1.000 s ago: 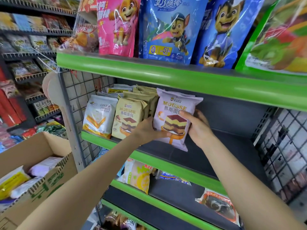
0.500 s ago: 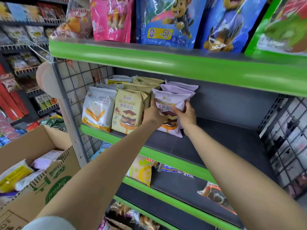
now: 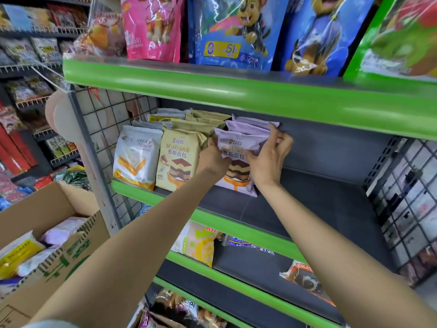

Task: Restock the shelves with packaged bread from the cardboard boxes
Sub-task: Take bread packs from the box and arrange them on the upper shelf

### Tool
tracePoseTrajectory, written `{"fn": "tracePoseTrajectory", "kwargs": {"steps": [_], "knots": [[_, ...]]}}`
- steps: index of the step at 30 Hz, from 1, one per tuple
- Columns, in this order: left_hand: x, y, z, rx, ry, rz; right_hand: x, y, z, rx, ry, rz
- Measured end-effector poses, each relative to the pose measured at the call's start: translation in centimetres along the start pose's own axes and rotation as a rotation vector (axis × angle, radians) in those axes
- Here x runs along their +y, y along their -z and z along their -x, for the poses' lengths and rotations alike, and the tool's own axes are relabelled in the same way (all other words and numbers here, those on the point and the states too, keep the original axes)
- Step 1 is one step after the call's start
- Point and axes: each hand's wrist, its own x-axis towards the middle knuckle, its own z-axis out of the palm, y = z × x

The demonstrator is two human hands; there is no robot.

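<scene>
A row of lilac mousse bread packs (image 3: 238,143) stands on the middle shelf (image 3: 307,204), to the right of the beige mousse bread packs (image 3: 176,159) and the white toast packs (image 3: 136,157). My left hand (image 3: 214,158) grips the left side of the front lilac pack. My right hand (image 3: 269,155) holds the right side of the lilac row, its fingers curled over the pack tops. The open cardboard box (image 3: 54,261) at lower left holds more lilac, white and yellow packs.
A green-edged upper shelf (image 3: 236,91) with large cartoon snack bags hangs just above my hands. The middle shelf's right part is bare up to a wire grid side panel (image 3: 406,204). Lower shelves hold a few scattered packs. Other snack racks stand at far left.
The lilac pack went from being held out in front of the shelf to standing in the row. Both hands moved inward with it; my right hand rose to the pack tops.
</scene>
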Motion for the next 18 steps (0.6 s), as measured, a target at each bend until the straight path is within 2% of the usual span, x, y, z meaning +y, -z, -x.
{"fn": "tracePoseTrajectory", "kwargs": {"steps": [3, 8, 11, 15, 18], "knots": [[-0.3, 1.5, 0.5, 0.06, -0.066, 0.011, -1.4, 0.7, 0.5, -0.115, 0.064, -0.031], [-3.7, 5.7, 1.9, 0.139, -0.062, 0.134, -5.6, 0.0, 2.4, -0.451, 0.095, -0.13], [-7.7, 9.3, 3.0, 0.201, -0.047, 0.044, -8.7, -2.3, 4.8, -0.568, 0.191, -0.149], [-14.4, 15.3, 4.6, 0.248, 0.054, -0.147, -13.4, -7.1, 9.2, -0.697, 0.287, -0.188], [-20.3, 19.9, 6.4, 0.263, 0.19, -0.168, -17.2, -11.7, 13.4, -0.865, 0.352, -0.18]]}}
